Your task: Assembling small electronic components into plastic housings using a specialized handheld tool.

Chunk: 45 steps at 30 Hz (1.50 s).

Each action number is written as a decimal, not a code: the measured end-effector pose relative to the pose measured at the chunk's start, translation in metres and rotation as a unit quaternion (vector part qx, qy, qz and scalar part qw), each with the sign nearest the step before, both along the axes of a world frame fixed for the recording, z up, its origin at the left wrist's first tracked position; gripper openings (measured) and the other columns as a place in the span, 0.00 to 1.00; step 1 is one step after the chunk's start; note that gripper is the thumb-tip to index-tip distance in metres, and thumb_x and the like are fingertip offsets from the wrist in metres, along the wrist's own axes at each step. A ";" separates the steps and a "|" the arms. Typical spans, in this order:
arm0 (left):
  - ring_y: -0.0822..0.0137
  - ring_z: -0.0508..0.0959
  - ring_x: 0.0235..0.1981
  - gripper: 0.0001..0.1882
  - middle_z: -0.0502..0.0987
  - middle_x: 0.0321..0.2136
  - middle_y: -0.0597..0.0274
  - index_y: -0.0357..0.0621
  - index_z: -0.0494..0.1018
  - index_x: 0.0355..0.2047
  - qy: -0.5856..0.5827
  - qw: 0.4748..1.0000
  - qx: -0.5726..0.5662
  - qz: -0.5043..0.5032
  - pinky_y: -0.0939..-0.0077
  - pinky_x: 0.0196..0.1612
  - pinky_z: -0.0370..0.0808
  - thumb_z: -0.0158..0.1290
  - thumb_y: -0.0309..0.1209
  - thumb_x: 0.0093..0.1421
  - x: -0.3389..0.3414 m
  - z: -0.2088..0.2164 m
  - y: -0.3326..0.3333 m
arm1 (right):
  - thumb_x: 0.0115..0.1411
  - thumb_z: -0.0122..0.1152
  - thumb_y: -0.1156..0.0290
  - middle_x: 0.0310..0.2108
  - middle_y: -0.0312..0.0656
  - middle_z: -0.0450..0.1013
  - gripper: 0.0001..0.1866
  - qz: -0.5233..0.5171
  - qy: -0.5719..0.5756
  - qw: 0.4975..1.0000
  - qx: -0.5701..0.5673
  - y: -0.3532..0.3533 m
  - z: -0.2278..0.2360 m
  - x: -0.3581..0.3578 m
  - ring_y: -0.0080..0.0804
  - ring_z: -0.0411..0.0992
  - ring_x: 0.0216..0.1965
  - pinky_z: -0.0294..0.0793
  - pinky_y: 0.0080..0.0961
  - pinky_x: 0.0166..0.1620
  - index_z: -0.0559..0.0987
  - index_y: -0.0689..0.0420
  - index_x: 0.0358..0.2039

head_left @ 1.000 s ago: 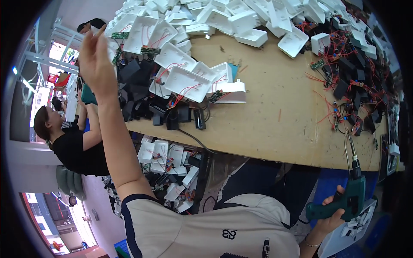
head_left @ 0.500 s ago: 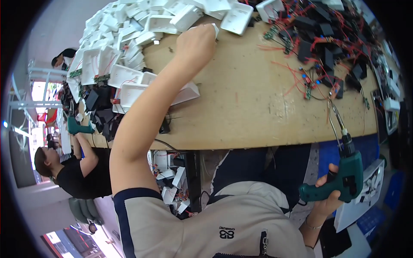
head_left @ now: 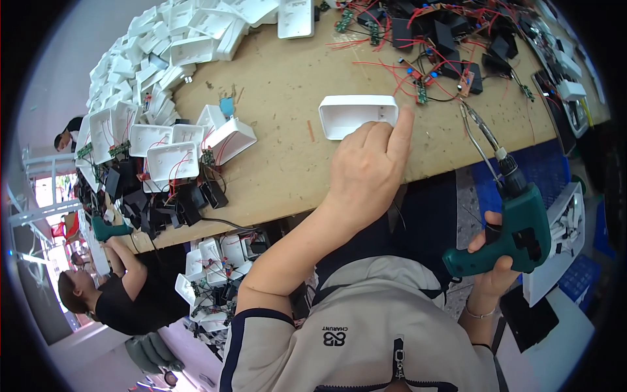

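At the middle of the table my left hand [head_left: 367, 170] is closed on the near right side of an open white plastic housing [head_left: 353, 104]. The housing lies with its hollow facing me; the fingertips are hidden inside it. My right hand [head_left: 491, 251] grips a green soldering gun [head_left: 528, 228] by its handle at the table's right front edge. The gun's metal tip and thin guide tube point away from me. Just beyond the tip are a small circuit board [head_left: 466, 83] and red wires.
A large pile of white housings [head_left: 192, 51] covers the far left. Black blocks [head_left: 444, 36] with red wires crowd the far right. Wired housings [head_left: 173, 161] stand at left, above a full bin [head_left: 215, 261]. A co-worker [head_left: 124, 294] holds another green tool [head_left: 110, 228].
My left hand has come back from the far pile toward me and to the right, bringing a white housing. The soldering gun stays in my right hand. The whole view has shifted.
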State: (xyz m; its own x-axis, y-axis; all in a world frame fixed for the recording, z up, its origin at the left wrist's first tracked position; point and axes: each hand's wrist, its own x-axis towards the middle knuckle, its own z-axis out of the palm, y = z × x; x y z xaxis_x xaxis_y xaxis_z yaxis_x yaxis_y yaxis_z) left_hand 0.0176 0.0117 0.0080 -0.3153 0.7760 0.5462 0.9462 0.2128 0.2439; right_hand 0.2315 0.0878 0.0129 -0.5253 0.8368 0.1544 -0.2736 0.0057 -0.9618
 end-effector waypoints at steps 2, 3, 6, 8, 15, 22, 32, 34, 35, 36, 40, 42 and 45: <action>0.64 0.68 0.23 0.23 0.66 0.21 0.60 0.35 0.64 0.43 0.032 0.999 0.019 -0.018 0.73 0.23 0.64 0.50 0.26 0.43 -0.001 -0.003 -0.001 | 0.46 0.58 0.49 0.39 0.56 0.66 0.40 -0.011 0.002 1.000 -0.006 0.000 0.000 0.003 0.26 0.70 0.23 0.72 0.16 0.22 0.57 0.69 0.49; 0.64 0.68 0.23 0.23 0.66 0.21 0.60 0.35 0.64 0.43 0.030 0.999 0.019 -0.025 0.73 0.23 0.64 0.50 0.26 0.43 -0.001 -0.002 -0.003 | 0.47 0.57 0.49 0.40 0.56 0.66 0.40 -0.012 0.007 1.000 -0.001 0.000 0.000 0.005 0.26 0.70 0.23 0.72 0.16 0.23 0.57 0.69 0.49; 0.60 0.70 0.26 0.25 0.70 0.25 0.57 0.38 0.65 0.44 0.015 0.999 -0.011 -0.044 0.70 0.28 0.67 0.55 0.24 0.43 0.004 0.012 -0.010 | 0.48 0.56 0.49 0.40 0.56 0.66 0.39 -0.017 0.018 1.000 0.002 0.003 -0.003 0.011 0.26 0.70 0.23 0.72 0.16 0.23 0.57 0.68 0.49; 0.59 0.71 0.26 0.18 0.70 0.25 0.56 0.38 0.68 0.39 0.000 0.998 -0.012 -0.058 0.70 0.28 0.67 0.54 0.24 0.45 0.007 0.028 -0.011 | 0.48 0.56 0.50 0.40 0.56 0.66 0.39 -0.020 0.025 0.999 0.002 0.006 -0.004 0.014 0.26 0.70 0.23 0.72 0.16 0.24 0.56 0.68 0.49; 0.66 0.70 0.20 0.09 0.71 0.21 0.56 0.34 0.69 0.33 -0.233 0.965 -0.022 -0.118 0.76 0.24 0.67 0.47 0.27 0.54 -0.025 0.048 0.076 | 0.50 0.54 0.51 0.43 0.57 0.64 0.38 -0.031 0.053 0.998 0.001 0.013 -0.005 0.024 0.26 0.70 0.25 0.73 0.16 0.24 0.54 0.67 0.51; 0.73 0.72 0.15 0.11 0.72 0.19 0.56 0.27 0.68 0.25 -0.713 0.681 -0.164 -0.035 0.82 0.16 0.69 0.44 0.27 0.56 -0.023 0.053 0.136 | 0.50 0.55 0.54 0.43 0.58 0.64 0.37 -0.040 0.094 0.995 -0.015 0.022 -0.008 0.033 0.27 0.71 0.26 0.75 0.18 0.26 0.54 0.66 0.51; 0.78 0.68 0.15 0.09 0.71 0.19 0.64 0.35 0.70 0.35 -0.510 0.849 -0.120 -0.072 0.87 0.17 0.65 0.47 0.27 0.55 -0.016 0.038 0.153 | 0.51 0.52 0.51 0.43 0.57 0.64 0.37 -0.051 0.068 0.996 -0.009 0.030 -0.012 0.042 0.25 0.70 0.25 0.73 0.16 0.25 0.55 0.65 0.52; 0.72 0.73 0.17 0.13 0.74 0.18 0.56 0.29 0.70 0.35 -0.474 0.865 -0.133 -0.096 0.80 0.18 0.68 0.49 0.28 0.53 -0.015 0.050 0.155 | 0.51 0.52 0.50 0.43 0.56 0.64 0.37 -0.054 0.071 0.996 -0.011 0.030 -0.013 0.042 0.25 0.69 0.25 0.72 0.16 0.25 0.55 0.64 0.52; 0.72 0.73 0.17 0.13 0.74 0.18 0.56 0.29 0.70 0.35 -0.472 0.866 -0.133 -0.093 0.80 0.18 0.68 0.49 0.28 0.53 -0.018 0.057 0.156 | 0.51 0.52 0.50 0.43 0.56 0.64 0.37 -0.052 0.073 0.996 -0.013 0.029 -0.014 0.041 0.25 0.69 0.25 0.72 0.16 0.25 0.55 0.64 0.52; 0.77 0.71 0.20 0.12 0.74 0.19 0.61 0.36 0.71 0.37 -0.467 0.874 -0.071 -0.111 0.84 0.22 0.67 0.50 0.30 0.54 -0.025 0.065 0.161 | 0.51 0.51 0.49 0.43 0.56 0.64 0.37 -0.049 0.088 0.994 -0.033 0.029 -0.013 0.039 0.24 0.69 0.24 0.72 0.16 0.25 0.55 0.64 0.52; 0.81 0.68 0.21 0.09 0.73 0.22 0.64 0.36 0.72 0.31 -0.504 0.795 0.271 -0.202 0.90 0.24 0.64 0.48 0.30 0.56 -0.054 0.088 0.157 | 0.51 0.49 0.47 0.43 0.55 0.64 0.38 -0.020 0.137 0.986 -0.091 0.031 -0.014 0.032 0.24 0.68 0.24 0.72 0.16 0.24 0.54 0.63 0.53; 0.76 0.69 0.22 0.07 0.72 0.23 0.62 0.35 0.72 0.29 -0.450 0.779 0.383 -0.209 0.88 0.25 0.64 0.48 0.27 0.55 -0.062 0.119 0.139 | 0.51 0.49 0.47 0.43 0.55 0.64 0.38 -0.013 0.148 0.983 -0.106 0.031 -0.015 0.027 0.24 0.68 0.24 0.72 0.15 0.24 0.54 0.63 0.53; 0.71 0.71 0.22 0.06 0.73 0.23 0.58 0.34 0.72 0.28 -0.348 0.810 0.441 -0.169 0.83 0.24 0.66 0.48 0.25 0.53 -0.086 0.137 0.093 | 0.50 0.49 0.46 0.46 0.56 0.62 0.39 0.028 0.187 0.970 -0.156 0.032 -0.015 0.012 0.26 0.69 0.25 0.72 0.16 0.24 0.53 0.62 0.54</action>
